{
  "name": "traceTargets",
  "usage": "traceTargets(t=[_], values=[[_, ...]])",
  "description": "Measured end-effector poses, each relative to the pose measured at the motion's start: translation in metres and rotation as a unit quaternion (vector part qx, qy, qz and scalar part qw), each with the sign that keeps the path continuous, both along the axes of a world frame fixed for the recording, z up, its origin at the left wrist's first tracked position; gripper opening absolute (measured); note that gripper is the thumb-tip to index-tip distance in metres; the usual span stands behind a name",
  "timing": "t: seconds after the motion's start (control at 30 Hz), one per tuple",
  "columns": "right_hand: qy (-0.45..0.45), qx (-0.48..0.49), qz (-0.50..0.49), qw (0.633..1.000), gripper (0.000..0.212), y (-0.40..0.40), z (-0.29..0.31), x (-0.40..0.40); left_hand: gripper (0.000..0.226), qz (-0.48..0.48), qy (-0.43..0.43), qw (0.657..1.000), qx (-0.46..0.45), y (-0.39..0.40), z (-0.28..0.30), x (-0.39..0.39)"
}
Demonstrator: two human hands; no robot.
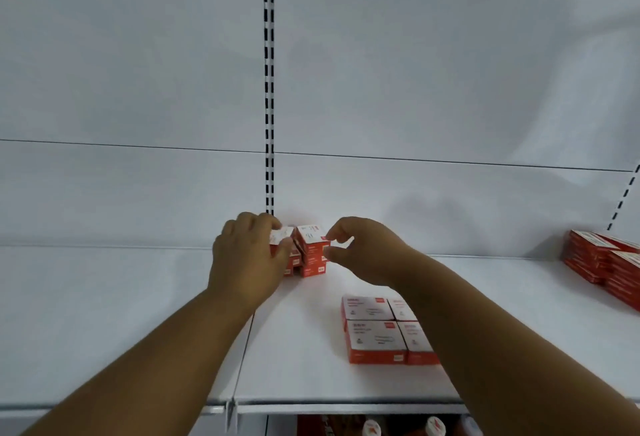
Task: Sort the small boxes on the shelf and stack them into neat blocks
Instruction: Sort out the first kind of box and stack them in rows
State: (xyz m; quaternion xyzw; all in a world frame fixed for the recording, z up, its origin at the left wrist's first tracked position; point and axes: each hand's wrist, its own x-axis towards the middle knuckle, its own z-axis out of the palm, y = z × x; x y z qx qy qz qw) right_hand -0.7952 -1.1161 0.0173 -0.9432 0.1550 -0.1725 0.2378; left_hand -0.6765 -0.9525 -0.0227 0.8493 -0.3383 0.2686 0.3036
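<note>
At the back of the white shelf (145,314) stands a stack of small red-and-white boxes (311,252), several high in two columns. My left hand (249,259) grips the left column's top box, which tilts slightly. My right hand (360,248) pinches the right edge of the right column with thumb and fingers. In front, to the right, a flat block of the same boxes (375,330) lies white face up, partly hidden under my right forearm.
A taller pile of red boxes (602,262) sits at the far right of the shelf. A slotted upright (269,89) runs up the white back panel. Bottle caps (434,427) show on the shelf below the front edge.
</note>
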Motion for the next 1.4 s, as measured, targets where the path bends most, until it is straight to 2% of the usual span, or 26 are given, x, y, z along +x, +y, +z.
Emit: traceTargets(t=[0.1, 0.2, 0.27, 0.37, 0.47, 0.53, 0.6, 0.67, 0.7, 0.83, 0.97, 1.07, 1.2, 1.33, 1.4], values=[[0.051, -0.028, -0.057, 0.997, 0.04, 0.007, 0.002, 0.032, 0.042, 0.068, 0.126, 0.99, -0.011, -0.001, -0.01, 0.016], [0.086, -0.029, -0.106, 0.99, 0.05, 0.014, -0.001, 0.057, 0.037, 0.006, 0.234, 0.972, -0.02, -0.001, -0.017, 0.028], [0.081, 0.002, -0.124, 0.989, 0.049, 0.016, -0.002, 0.066, 0.026, -0.039, 0.286, 0.956, -0.058, 0.003, -0.018, 0.031], [0.041, 0.105, -0.135, 0.984, 0.041, 0.014, -0.001, 0.067, 0.008, -0.065, 0.351, 0.924, -0.134, 0.006, -0.013, 0.032], [-0.033, 0.194, -0.136, 0.971, 0.024, 0.011, 0.001, 0.058, 0.016, -0.085, 0.356, 0.904, -0.219, 0.008, -0.008, 0.031], [-0.1, 0.305, -0.116, 0.94, 0.027, 0.006, 0.003, 0.044, 0.021, -0.097, 0.346, 0.897, -0.257, 0.011, -0.004, 0.028], [-0.173, 0.415, -0.073, 0.89, 0.03, -0.002, 0.007, 0.025, 0.021, -0.109, 0.337, 0.896, -0.267, 0.013, 0.001, 0.022], [-0.227, 0.469, -0.042, 0.853, 0.029, -0.012, 0.009, 0.003, 0.021, -0.125, 0.343, 0.888, -0.279, 0.013, 0.003, 0.014], [-0.242, 0.474, -0.036, 0.846, 0.027, -0.017, 0.009, -0.008, 0.02, -0.132, 0.35, 0.883, -0.282, 0.011, 0.004, 0.01], [-0.229, 0.45, -0.042, 0.862, 0.02, -0.041, 0.006, -0.046, 0.02, -0.163, 0.348, 0.896, -0.224, -0.009, 0.016, -0.015], [-0.216, 0.406, -0.07, 0.885, 0.019, -0.068, 0.004, -0.068, 0.024, -0.202, 0.377, 0.885, -0.184, -0.039, 0.023, -0.035], [-0.151, 0.35, -0.069, 0.922, 0.021, -0.081, 0.001, -0.074, 0.017, -0.167, 0.33, 0.922, -0.112, -0.054, 0.018, -0.045], [-0.119, 0.391, -0.046, 0.911, 0.011, -0.087, -0.008, -0.075, 0.018, -0.144, 0.33, 0.93, -0.077, -0.062, 0.001, -0.049], [-0.108, 0.465, -0.086, 0.874, 0.022, -0.083, -0.023, -0.074, 0.019, -0.132, 0.344, 0.927, -0.064, -0.062, -0.008, -0.049], [-0.052, 0.396, -0.112, 0.91, 0.022, -0.081, -0.032, -0.073, 0.017, -0.13, 0.36, 0.922, -0.05, -0.061, -0.012, -0.049]])
